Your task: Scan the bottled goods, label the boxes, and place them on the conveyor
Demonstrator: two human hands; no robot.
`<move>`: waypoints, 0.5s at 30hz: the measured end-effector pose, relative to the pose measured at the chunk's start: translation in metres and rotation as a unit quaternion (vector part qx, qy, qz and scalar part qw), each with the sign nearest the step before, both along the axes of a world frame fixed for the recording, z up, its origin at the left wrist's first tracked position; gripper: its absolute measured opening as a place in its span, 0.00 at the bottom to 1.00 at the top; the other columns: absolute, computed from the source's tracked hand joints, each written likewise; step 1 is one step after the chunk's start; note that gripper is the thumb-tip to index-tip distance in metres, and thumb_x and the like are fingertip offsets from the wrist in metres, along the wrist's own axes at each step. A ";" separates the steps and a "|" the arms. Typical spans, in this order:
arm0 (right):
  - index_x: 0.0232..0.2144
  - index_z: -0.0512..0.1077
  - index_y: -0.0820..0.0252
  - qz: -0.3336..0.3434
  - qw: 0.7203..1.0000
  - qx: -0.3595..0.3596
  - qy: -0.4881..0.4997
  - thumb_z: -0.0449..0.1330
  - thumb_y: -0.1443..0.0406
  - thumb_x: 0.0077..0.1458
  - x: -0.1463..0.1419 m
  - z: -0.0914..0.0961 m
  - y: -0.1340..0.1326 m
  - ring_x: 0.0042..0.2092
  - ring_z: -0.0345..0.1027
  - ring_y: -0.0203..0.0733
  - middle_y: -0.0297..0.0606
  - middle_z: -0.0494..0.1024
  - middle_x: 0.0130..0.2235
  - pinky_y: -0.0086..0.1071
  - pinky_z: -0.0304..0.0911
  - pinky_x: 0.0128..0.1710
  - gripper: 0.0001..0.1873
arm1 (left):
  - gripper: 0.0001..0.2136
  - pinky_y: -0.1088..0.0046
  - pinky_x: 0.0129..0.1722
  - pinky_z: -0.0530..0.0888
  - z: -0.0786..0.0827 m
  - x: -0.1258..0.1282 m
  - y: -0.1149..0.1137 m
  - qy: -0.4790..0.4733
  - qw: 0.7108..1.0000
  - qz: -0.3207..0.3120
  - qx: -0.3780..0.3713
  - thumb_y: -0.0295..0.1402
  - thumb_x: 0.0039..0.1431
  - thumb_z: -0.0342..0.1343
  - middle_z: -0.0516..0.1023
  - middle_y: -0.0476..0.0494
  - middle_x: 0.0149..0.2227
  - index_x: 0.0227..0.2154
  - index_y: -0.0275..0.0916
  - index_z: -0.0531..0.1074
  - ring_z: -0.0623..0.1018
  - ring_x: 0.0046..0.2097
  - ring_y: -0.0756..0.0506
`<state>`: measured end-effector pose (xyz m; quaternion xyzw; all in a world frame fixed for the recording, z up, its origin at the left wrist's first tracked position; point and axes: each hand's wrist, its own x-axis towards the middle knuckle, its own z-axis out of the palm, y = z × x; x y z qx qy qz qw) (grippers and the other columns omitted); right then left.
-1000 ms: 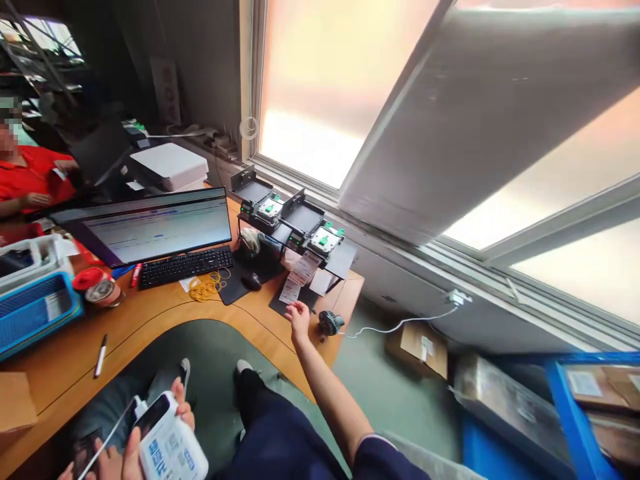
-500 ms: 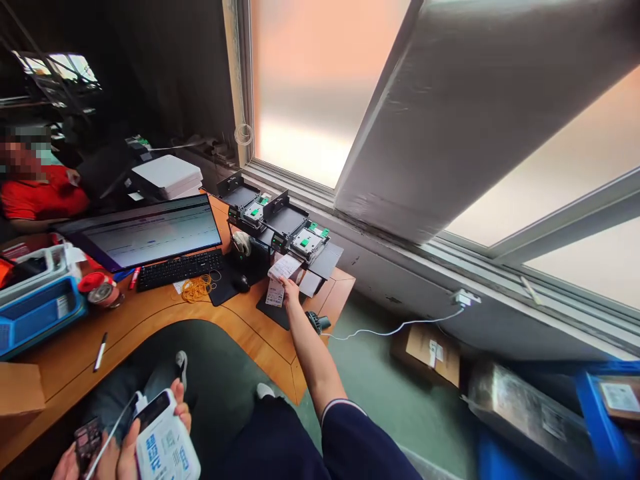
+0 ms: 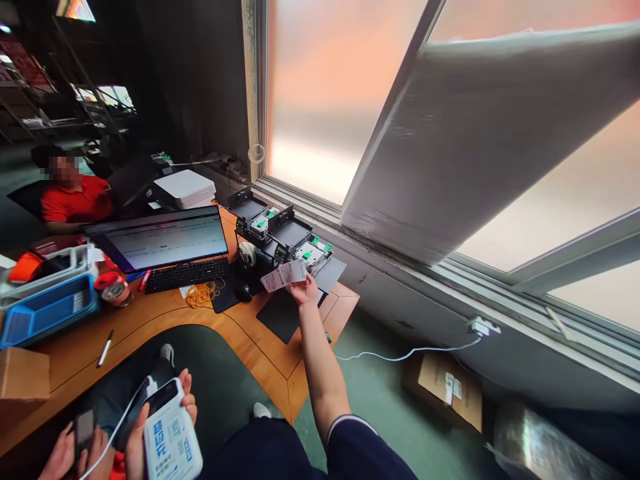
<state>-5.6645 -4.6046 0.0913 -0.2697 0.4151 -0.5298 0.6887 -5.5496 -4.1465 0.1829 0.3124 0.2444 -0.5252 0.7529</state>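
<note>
At the left end of the counter point(image 3: 273, 357), a blue tray point(image 3: 55, 310) is being kept. Off the front edge, a dark phone point(image 3: 84, 430) is being held by another person's hands point(image 3: 59, 453). Beside it, a white device point(image 3: 173, 437) is being gripped by the left hand point(image 3: 135, 443); large blue characters are being shown, not legible with certainty. On the monitor point(image 3: 160, 240), toward the rear edge, lines too small to read are being displayed. Near the right end, a printed paper strip point(image 3: 284, 275) is being grasped by the right hand point(image 3: 307, 291) above a dark mat point(image 3: 283, 320); its print is not being resolved. Lifting is being judged as done; whether the strip is being held free of the black printer point(image 3: 295, 233) cannot be told, and no setting-down is being shown.
</note>
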 end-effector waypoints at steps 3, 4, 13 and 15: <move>0.24 0.70 0.52 -0.013 0.999 0.006 -0.043 0.58 0.52 0.52 -0.027 0.014 0.010 0.45 0.77 0.46 0.38 0.81 0.30 0.43 0.73 0.46 0.13 | 0.33 0.77 0.45 0.80 -0.001 -0.004 -0.003 -0.011 1.000 0.023 -0.013 0.55 0.60 0.57 0.82 0.55 0.57 0.67 0.55 0.66 0.82 0.39 0.47; 0.24 0.70 0.51 -0.009 0.999 0.008 -0.053 0.58 0.52 0.51 -0.031 0.017 0.020 0.47 0.77 0.46 0.37 0.82 0.31 0.43 0.72 0.47 0.13 | 0.30 0.76 0.45 0.80 -0.002 -0.005 -0.003 -0.023 0.999 0.025 -0.031 0.52 0.63 0.55 0.81 0.52 0.59 0.67 0.52 0.66 0.82 0.40 0.47; 0.31 0.82 0.60 0.474 0.878 -0.038 0.063 0.76 0.51 0.40 0.009 0.007 0.210 0.35 0.74 0.45 0.39 0.83 0.30 0.38 0.68 0.41 0.20 | 0.38 0.71 0.36 0.77 -0.028 -0.011 -0.019 -0.175 0.977 -0.091 -0.086 0.47 0.56 0.65 0.85 0.34 0.41 0.68 0.37 0.66 0.83 0.38 0.42; 0.31 0.82 0.60 0.553 0.828 -0.054 0.081 0.73 0.47 0.44 0.017 0.007 0.242 0.33 0.71 0.42 0.38 0.82 0.30 0.36 0.66 0.38 0.23 | 0.39 0.69 0.37 0.77 -0.042 -0.007 -0.016 -0.174 0.978 -0.089 -0.069 0.45 0.54 0.67 0.85 0.34 0.40 0.67 0.36 0.67 0.83 0.37 0.41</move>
